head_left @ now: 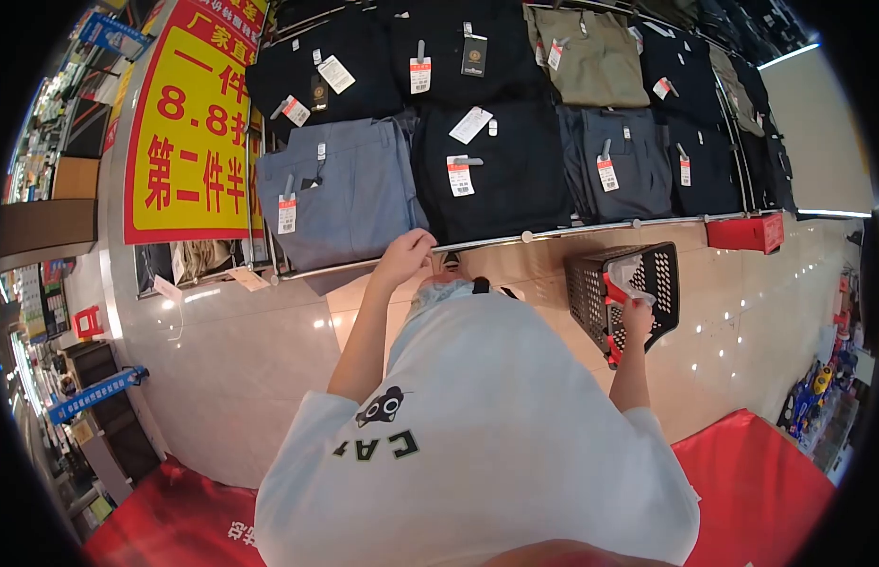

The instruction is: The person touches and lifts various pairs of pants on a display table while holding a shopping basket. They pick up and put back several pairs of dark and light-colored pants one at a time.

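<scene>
Largest before us is the slanted metal display rack of folded trousers [515, 123], rows of dark navy, black, olive and grey-blue cloth, each pair pinned with a white and red paper price tag. Beside it, on our left, hangs the big yellow and red printed sale banner [189, 123], flat and glossy, and under everything runs the polished beige tile floor [231, 350], which throws back the ceiling lights. Our left hand [406, 257] reaches to the rack's lower front rail, at the bottom edge of the grey-blue folded trousers [340, 194]; the fingers are curled and seem to pinch the hem or the rail there, though we cannot tell which. We judge this cloth light, soft and limp: it will sag and unfold if lifted by one corner, so the better hold would be across the folded edge or at the stiffer waistband, clear of the tag. Our right hand [636, 317] hangs low at our side with its grip closed around the red handle of the black perforated plastic shopping basket [623, 288], which tilts away from us above the floor. The basket is rigid, gridded with holes and likely light; something white, paper or cloth, lies in it. Smallest is the white price tag with a red band [287, 214] on the grey-blue pair, thin and easily torn.
</scene>
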